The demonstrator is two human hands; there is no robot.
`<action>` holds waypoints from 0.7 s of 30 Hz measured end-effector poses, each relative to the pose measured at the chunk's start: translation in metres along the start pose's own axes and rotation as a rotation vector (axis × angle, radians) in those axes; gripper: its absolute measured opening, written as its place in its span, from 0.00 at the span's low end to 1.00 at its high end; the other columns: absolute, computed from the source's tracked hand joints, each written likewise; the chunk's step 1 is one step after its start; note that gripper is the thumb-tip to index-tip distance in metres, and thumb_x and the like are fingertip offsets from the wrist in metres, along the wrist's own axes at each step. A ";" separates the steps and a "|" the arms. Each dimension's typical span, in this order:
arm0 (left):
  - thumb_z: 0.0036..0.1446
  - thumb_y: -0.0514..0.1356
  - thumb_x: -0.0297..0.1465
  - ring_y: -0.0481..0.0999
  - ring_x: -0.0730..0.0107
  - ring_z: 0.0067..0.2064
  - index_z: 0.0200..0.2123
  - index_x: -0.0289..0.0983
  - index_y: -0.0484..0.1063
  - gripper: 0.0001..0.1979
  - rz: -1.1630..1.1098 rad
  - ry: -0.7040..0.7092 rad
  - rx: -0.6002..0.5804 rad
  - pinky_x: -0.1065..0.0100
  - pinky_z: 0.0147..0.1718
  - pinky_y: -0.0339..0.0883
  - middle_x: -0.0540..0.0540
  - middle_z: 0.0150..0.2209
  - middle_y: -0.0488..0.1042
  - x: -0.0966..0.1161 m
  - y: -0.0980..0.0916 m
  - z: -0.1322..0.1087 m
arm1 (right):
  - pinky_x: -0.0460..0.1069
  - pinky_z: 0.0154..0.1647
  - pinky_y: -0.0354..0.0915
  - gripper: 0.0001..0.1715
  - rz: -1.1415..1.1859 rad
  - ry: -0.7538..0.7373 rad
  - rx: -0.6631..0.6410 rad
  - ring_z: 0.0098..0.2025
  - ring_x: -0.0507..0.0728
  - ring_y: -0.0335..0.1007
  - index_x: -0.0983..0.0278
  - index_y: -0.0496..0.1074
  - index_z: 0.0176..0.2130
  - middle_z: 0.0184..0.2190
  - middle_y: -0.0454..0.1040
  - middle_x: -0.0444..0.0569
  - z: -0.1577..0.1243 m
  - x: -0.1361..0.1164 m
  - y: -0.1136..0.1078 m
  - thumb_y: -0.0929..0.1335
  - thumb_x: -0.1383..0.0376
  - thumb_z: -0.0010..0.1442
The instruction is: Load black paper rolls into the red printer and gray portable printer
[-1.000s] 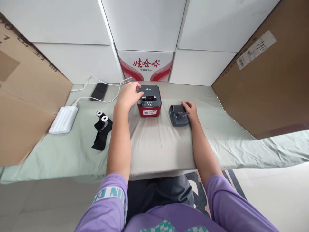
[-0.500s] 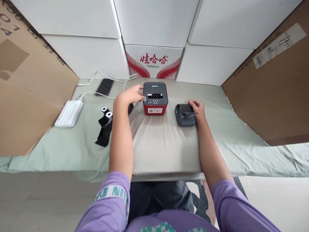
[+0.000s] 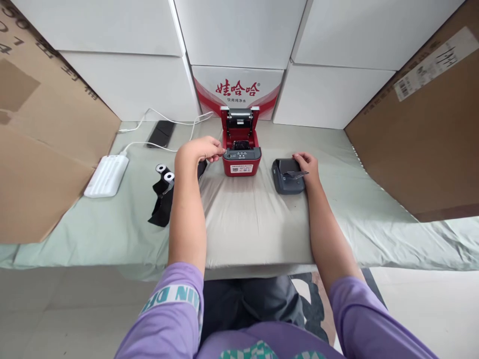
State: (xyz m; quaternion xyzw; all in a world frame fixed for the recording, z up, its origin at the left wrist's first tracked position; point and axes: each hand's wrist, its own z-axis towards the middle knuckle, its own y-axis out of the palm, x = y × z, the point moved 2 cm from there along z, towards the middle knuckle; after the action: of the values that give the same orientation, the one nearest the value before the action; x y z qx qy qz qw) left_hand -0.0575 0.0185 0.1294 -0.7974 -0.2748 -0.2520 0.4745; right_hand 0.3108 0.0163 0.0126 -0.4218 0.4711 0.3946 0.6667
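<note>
The red thermal printer [image 3: 241,168] stands upright with its lid [image 3: 240,119] swung up at the back. A dark roll [image 3: 241,144] shows inside its bay. At the printer's left front corner, my left hand [image 3: 204,149] has curled fingers and a thumb touching the edge of the dark top panel. To the right lies a smaller dark grey thermal printer [image 3: 287,185] with a dark, crinkled strip [image 3: 295,174] across its top. My right hand [image 3: 307,165] grips that printer's right side, its fingers at the upper right corner.
Two small white-cored rolls [image 3: 160,169] and black strips [image 3: 160,212] lie by my left forearm. Farther left are a white power bank [image 3: 107,177], a phone [image 3: 161,133] and white cable [image 3: 149,144]. Cardboard walls [image 3: 45,164] flank the cloth-covered table [image 3: 254,229]; white boxes [image 3: 239,35] stand behind.
The red printer's lid has sprung open and tilted back, exposing the inside. My left fingers have curled in more at its left side. My right hand stays on the grey printer.
</note>
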 end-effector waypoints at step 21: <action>0.61 0.62 0.44 0.75 0.50 0.56 0.42 0.43 0.85 0.15 0.276 0.387 0.245 0.55 0.59 0.67 0.40 0.49 0.79 0.024 0.027 0.049 | 0.58 0.47 0.73 0.26 -0.012 0.011 -0.016 0.36 0.59 0.74 0.60 0.76 0.30 0.31 0.79 0.49 0.001 0.001 0.000 0.75 0.41 0.45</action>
State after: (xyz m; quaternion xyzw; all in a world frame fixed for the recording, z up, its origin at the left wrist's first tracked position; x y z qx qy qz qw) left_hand -0.0145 0.0566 0.1078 -0.7011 -0.0960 -0.2974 0.6410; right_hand 0.3115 0.0176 0.0120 -0.4319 0.4691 0.3922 0.6630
